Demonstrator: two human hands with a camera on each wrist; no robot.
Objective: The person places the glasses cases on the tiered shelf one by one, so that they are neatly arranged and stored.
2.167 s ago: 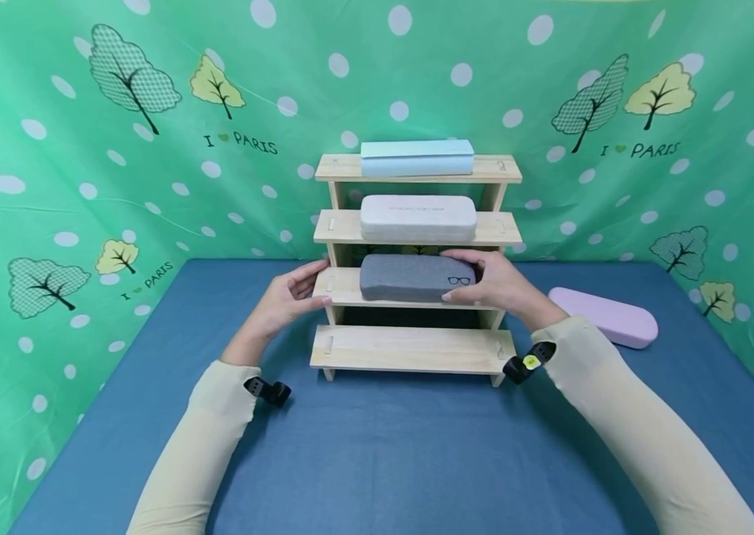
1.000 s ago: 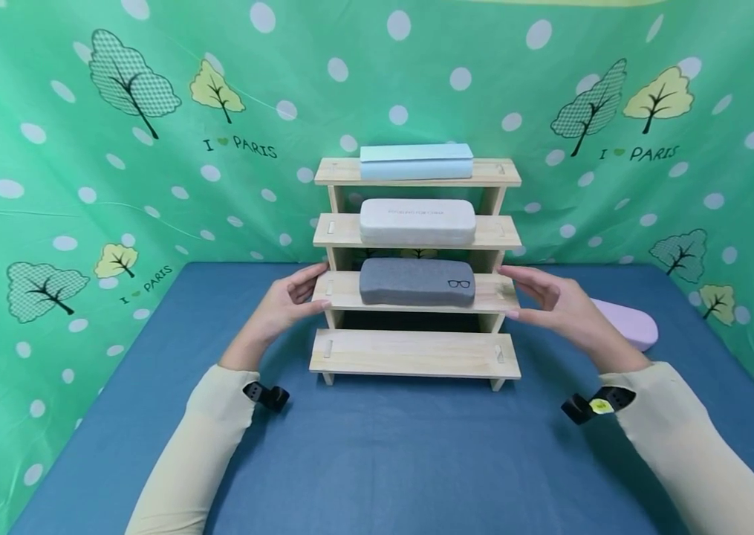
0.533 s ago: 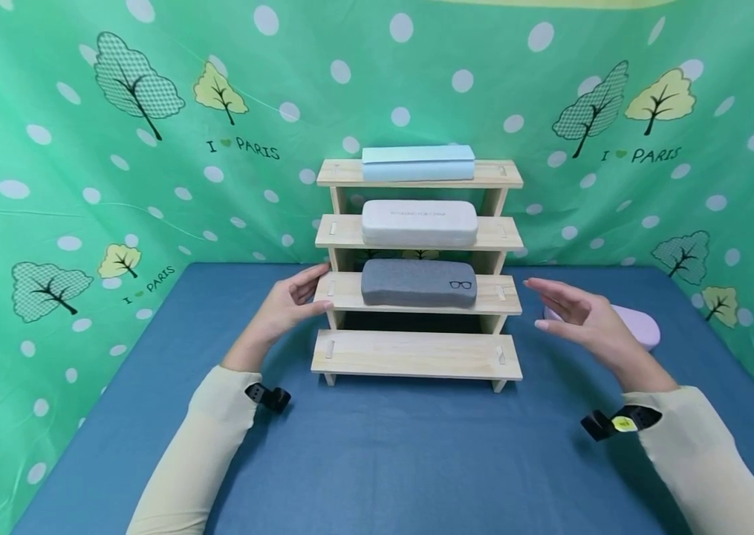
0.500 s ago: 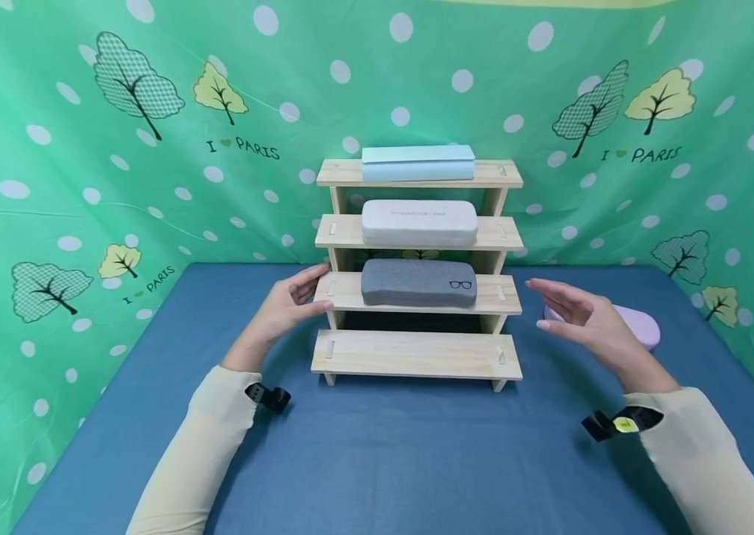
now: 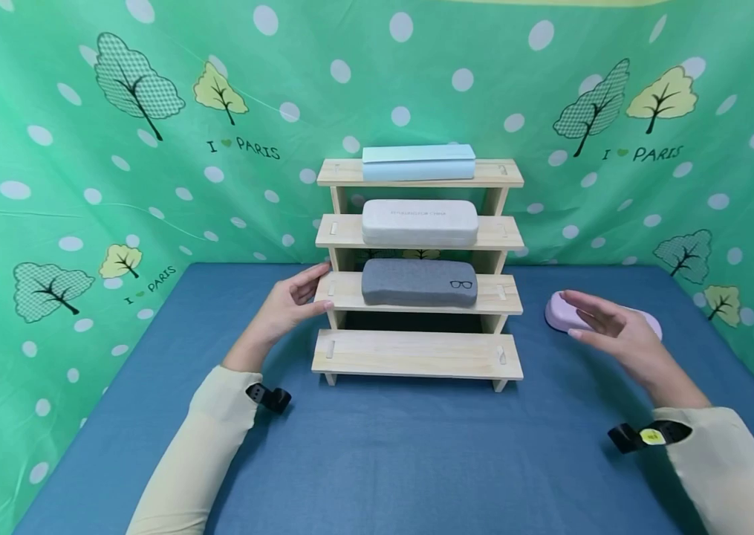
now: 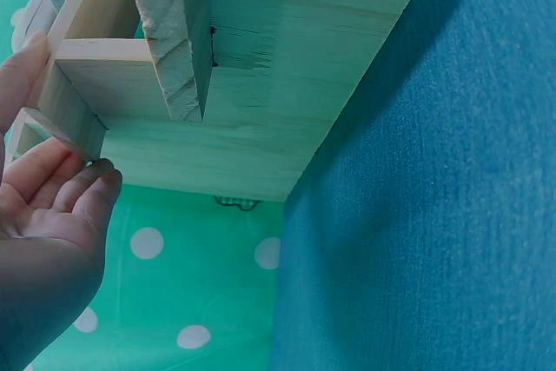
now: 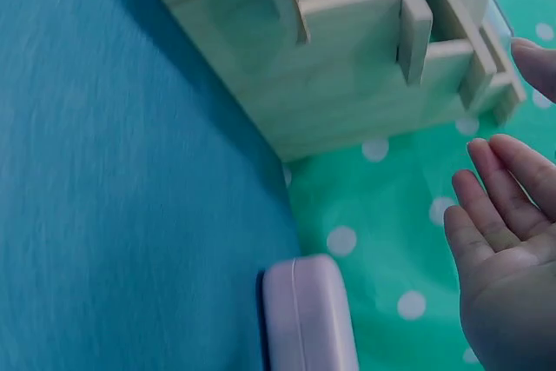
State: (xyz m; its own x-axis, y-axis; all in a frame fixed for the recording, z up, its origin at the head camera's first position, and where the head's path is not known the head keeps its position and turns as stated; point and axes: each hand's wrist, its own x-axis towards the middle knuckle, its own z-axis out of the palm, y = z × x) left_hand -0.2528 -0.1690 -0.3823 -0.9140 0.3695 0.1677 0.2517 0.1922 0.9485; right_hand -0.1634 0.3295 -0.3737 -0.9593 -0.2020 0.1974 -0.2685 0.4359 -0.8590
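Note:
My left hand (image 5: 288,306) holds the left end of the second-lowest board of a stepped wooden display rack (image 5: 417,355), thumb in front and fingers behind, as the left wrist view (image 6: 52,215) also shows. On that board lies a grey glasses case (image 5: 410,282) with a small glasses print. Above it sit a white glasses case (image 5: 417,223) and, on the top board, a light blue one (image 5: 418,163). My right hand (image 5: 624,338), fingers loosely extended, hovers by a lilac glasses case (image 5: 560,312), partly covering it. In the right wrist view a gap separates hand and lilac case (image 7: 308,319).
The lowest board of the rack bears no case. A blue cloth (image 5: 410,453) covers the table. Green dotted fabric (image 5: 403,74) printed with trees hangs behind and at both sides, close to the rack's back.
My right hand has let go of the grey case and moved right, away from the rack, to the lilac case. The left hand stays on the rack.

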